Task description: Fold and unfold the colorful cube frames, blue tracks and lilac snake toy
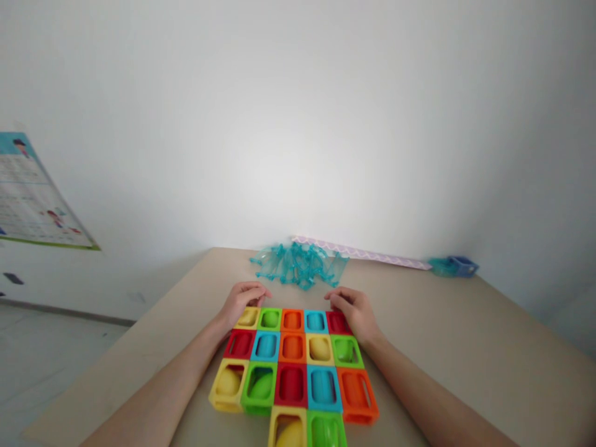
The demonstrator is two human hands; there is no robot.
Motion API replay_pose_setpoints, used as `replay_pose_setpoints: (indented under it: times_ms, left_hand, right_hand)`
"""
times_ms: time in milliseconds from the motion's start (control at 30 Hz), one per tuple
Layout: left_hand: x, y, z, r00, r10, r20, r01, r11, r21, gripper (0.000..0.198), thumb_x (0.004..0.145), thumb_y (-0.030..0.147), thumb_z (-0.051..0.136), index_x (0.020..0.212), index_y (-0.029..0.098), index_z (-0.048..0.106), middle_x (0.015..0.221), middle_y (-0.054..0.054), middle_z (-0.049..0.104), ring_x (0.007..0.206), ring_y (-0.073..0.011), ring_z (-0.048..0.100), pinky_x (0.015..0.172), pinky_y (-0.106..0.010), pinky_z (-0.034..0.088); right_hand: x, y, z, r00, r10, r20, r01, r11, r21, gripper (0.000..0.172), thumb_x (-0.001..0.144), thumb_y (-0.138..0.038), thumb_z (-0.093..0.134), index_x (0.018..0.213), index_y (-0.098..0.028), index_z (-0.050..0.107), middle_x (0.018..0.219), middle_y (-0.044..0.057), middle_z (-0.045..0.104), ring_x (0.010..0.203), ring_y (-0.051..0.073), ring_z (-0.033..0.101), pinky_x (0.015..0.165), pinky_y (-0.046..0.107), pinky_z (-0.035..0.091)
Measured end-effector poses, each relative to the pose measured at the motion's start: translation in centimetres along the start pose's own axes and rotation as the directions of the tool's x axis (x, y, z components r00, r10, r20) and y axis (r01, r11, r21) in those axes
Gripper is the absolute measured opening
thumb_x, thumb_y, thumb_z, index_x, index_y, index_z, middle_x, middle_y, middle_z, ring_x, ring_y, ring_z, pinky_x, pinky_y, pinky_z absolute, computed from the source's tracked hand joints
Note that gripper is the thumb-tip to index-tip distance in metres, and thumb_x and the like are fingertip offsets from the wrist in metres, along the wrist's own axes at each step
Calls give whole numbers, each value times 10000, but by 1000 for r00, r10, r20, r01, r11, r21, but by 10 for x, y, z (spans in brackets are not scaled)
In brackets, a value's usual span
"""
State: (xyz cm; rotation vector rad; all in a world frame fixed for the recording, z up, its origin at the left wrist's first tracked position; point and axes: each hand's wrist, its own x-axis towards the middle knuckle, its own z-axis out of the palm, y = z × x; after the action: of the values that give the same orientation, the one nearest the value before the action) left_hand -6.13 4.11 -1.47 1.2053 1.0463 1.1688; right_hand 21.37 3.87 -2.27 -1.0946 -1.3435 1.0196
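the left bare hand [243, 300], its forearm slanting inward, curls its fingers at the far left corner of a grid of multicoloured, hollow plastic blocks [292, 382]. the grid lies between both forearms on the matte beige tabletop [447, 335]. the right bare hand [352, 308] bends inward at the far right corner; whether either grips a block, i cannot tell.

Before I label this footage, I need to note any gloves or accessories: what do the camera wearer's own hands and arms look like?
The left hand and right hand are both ungloved. The left forearm and right forearm are bare as far as they show, with no sleeve, watch or bracelet. Small rings or nail details are too blurred to tell.
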Motion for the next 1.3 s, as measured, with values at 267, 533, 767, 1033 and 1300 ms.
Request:
replay_pose_setpoints:
  times_ms: [267,533,767,1033,1300]
  left_hand:
    - [1,-6,1,986,13,-168,-30,995,-97,268,643,391,580,598,136,650,371,54,373,346,-74,325,396,-229,211]
    - [2,-1,3,995,-1,-97,-3,999,-43,263,627,367,646,655,111,700,430,36,449,393,-72,364,420,-219,237]
    - [-2,5,10,999,-11,-47,11,1000,-2,257,616,365,645,653,117,707,529,21,502,448,-80,415,455,-223,263]
    - [-4,6,5,985,124,-118,-56,885,463,278,708,370,546,578,154,665,543,-11,549,548,-150,479,540,-260,319]
    - [-9,8,1,981,195,-20,-139,763,631,314,762,335,528,500,167,567,565,9,520,587,-153,480,580,-273,302]
  right_hand:
    - [4,6,6,943,61,-327,29,965,261,242,618,-388,547,679,-172,636,501,-20,475,482,127,446,468,252,351]
    - [2,-3,3,983,25,-184,-9,996,88,180,655,-322,551,667,-165,638,503,-7,528,466,133,469,467,254,362]
    - [-16,-46,-1,891,-408,200,448,710,-543,182,806,-261,537,831,-179,698,774,55,668,746,187,577,750,303,426]
    - [-20,-50,15,819,-113,562,526,536,-660,302,930,-329,432,917,-182,696,909,88,718,846,188,640,784,271,440]
    - [-18,-49,13,836,-103,540,507,524,-684,321,932,-361,433,839,-183,684,848,81,708,767,173,623,707,256,422]
